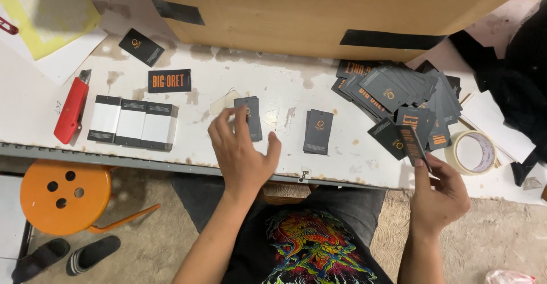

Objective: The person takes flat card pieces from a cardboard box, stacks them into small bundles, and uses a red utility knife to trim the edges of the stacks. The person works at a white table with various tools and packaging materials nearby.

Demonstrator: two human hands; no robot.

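Reaching forward with my left hand [242,150], I have the fingers spread and slightly curled, holding nothing, the fingertips just touching the near edge of a small stack of dark tags [249,117] that lies on the white surface [285,84] right ahead of it. My right hand [439,190] is closed in a pinch on a dark tag with orange print [411,141], thumb and fingers gripping its lower end so it stands up tilted in front of the hand. Just beyond that hand, and a little to its left, sprawls a loose heap of dark tags [399,90], unsorted and overlapping; it looks much larger than anything stacked so far. Between my two hands sits a second neat stack of tags [319,131]. So, as I judge it, two small piles are made and most of the heap is left to go through. Further out past my left hand, to its left, three white-faced packs with dark ends [133,122] stand side by side, with a red utility knife [72,108] beyond them and two single tags lying loose nearer the cardboard box [319,10]. A roll of pale tape [472,153] rests just to the right of my right hand.
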